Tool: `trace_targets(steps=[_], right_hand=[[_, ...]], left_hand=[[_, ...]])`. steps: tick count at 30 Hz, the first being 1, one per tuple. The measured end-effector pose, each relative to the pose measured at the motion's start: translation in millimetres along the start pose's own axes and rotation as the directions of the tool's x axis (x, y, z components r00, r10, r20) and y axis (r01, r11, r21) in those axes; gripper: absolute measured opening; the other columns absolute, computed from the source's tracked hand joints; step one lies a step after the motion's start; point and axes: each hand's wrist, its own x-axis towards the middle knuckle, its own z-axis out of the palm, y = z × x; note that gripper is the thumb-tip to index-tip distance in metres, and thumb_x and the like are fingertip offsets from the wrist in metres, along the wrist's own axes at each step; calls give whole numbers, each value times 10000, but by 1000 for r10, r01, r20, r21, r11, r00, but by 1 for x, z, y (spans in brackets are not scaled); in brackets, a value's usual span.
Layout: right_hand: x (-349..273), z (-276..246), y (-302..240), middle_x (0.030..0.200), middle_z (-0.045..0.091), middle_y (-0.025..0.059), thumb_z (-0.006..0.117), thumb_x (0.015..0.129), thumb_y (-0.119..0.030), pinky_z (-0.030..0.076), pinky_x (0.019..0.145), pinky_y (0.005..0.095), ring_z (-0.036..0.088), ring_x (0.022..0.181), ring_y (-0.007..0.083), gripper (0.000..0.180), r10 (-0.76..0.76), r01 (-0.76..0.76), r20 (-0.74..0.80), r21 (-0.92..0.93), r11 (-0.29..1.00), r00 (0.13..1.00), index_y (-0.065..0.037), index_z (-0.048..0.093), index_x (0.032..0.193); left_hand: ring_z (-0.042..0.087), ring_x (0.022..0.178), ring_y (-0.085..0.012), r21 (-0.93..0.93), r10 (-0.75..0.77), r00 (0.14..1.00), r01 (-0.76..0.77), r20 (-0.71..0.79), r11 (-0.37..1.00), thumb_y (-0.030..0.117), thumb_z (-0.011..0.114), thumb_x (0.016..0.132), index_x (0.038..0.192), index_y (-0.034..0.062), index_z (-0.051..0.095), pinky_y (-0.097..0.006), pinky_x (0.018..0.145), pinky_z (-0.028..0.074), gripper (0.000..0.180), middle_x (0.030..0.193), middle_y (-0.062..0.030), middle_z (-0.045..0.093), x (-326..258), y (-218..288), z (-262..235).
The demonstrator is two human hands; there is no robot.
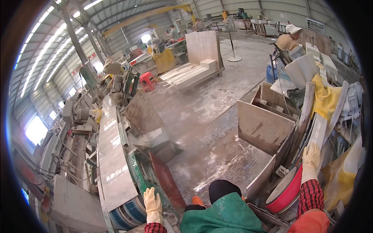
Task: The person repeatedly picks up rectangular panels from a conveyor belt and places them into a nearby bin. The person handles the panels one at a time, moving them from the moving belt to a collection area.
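Observation:
My left hand (152, 204), in a cream rubber glove, has its fingers stretched upward and a little apart. It is beside the blue-rimmed roller (134, 213) at the near end of a long machine bed, and holds nothing that I can see. A long, wet, glossy grey slab (112, 167) lies on that bed. My right hand (310, 158), gloved alike, has its fingers extended at the near end of a pale, narrow strip (319, 130). Whether it presses on the strip is unclear. Below that hand is a round drum with a red side (286, 199).
At right stand brown board panels (265, 126) and a yellow cloth (325, 97). A green metal frame (143, 173) edges the left bed. Farther off are a red stool (147, 80), stacked pale slabs (186, 79), a standing fan (232, 42) and a person in a white cap (289, 39).

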Motion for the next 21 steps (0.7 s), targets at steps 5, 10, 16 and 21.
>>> trace_targets(steps=[5, 10, 16, 21], right_hand=[[-4, -4, -1, 1269, 619, 225, 627, 933, -228, 436, 1071, 480, 563, 1195, 403, 382, -23, 23, -26, 5, 1000, 999, 25, 628, 1219], [-11, -3, -4, 1198, 622, 213, 627, 928, -225, 447, 1026, 491, 568, 1132, 409, 332, -57, 57, -105, -4, 998, 993, 11, 622, 1161], [-15, -15, -12, 1112, 616, 200, 633, 914, -218, 461, 971, 499, 570, 1066, 407, 284, -82, 85, -97, 33, 996, 992, 3, 607, 1091], [-20, -13, -12, 1079, 608, 201, 635, 911, -211, 464, 949, 500, 570, 1052, 407, 248, -110, 116, -160, 30, 993, 981, -2, 591, 1035]], left_hand=[[532, 1279, -472, -7, 7, 999, -6, 39, 1000, 96, 706, 873, 1279, 23, 627, -511, 1124, 395, 419, 1353, -283, 604, 4, 3, -5], [540, 1263, -471, -10, 17, 999, -17, 40, 1000, 95, 709, 870, 1278, 23, 623, -513, 1111, 403, 423, 1345, -279, 608, 4, 2, -6], [542, 1269, -452, -12, 25, 1000, -25, 0, 1000, 86, 710, 867, 1273, 27, 627, -503, 1116, 401, 418, 1342, -267, 613, 2, -2, -3], [546, 1267, -440, -18, 18, 1000, -19, -14, 1000, 83, 714, 868, 1264, 26, 631, -493, 1116, 403, 409, 1335, -258, 618, 2, 0, -2]])
